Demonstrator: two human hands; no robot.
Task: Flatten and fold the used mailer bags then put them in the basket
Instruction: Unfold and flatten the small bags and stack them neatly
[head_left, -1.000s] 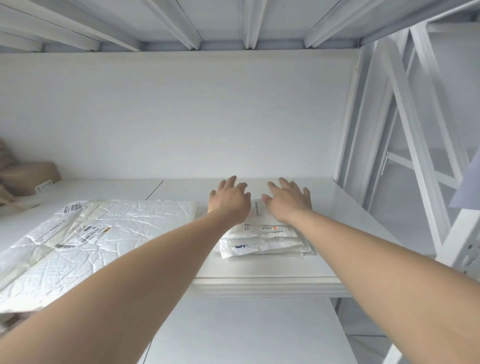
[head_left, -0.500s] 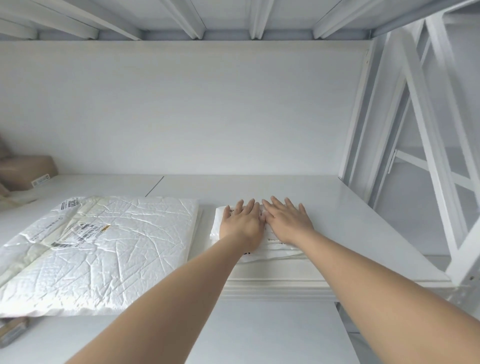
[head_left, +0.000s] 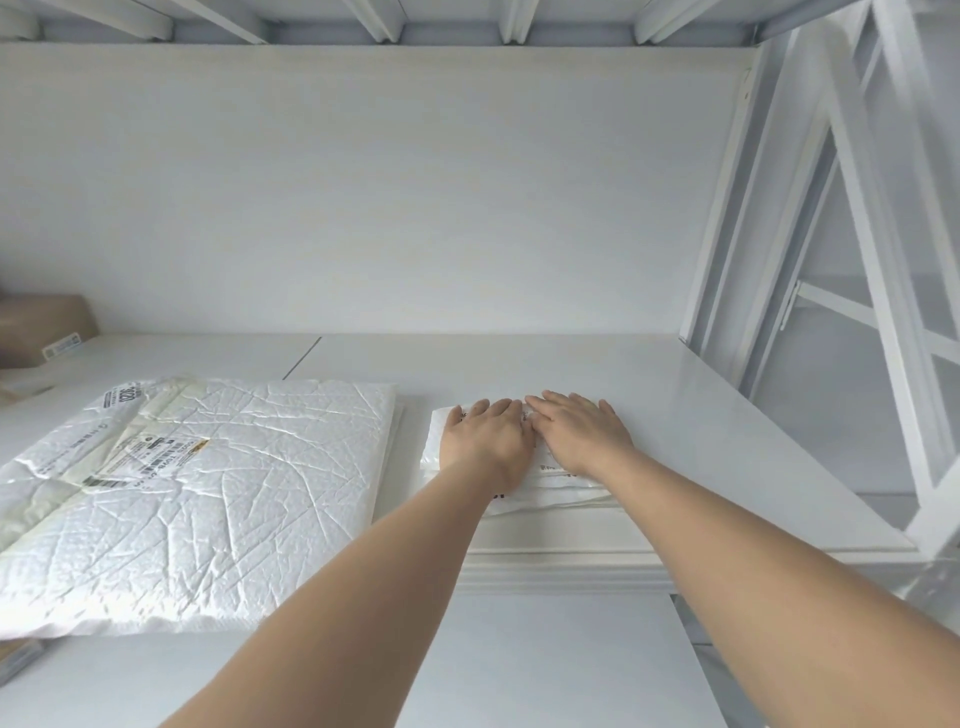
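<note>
Where: the folded mailer (head_left: 566, 488) is lying on the worktop (head_left: 701, 415) near its front edge, just right of the big mailer (head_left: 234, 493), with a narrow strip showing between them.
Hands: the left hand (head_left: 485, 444) and right hand (head_left: 576, 436) are pressing down on it side by side, fingers straight, gripping nothing.
Handling: it is looking like thin, light, slick film. I am judging that the folds will be springing open once the pressure lifts.
Hold: pinching through all the layers at the near edge is looking safest.
Axis: its long side is running left to right, along the worktop's front edge, with the layered edges facing the person.
Big mailer: it is lying flat and crinkled, label up.
Basket: it is not showing in view.
</note>
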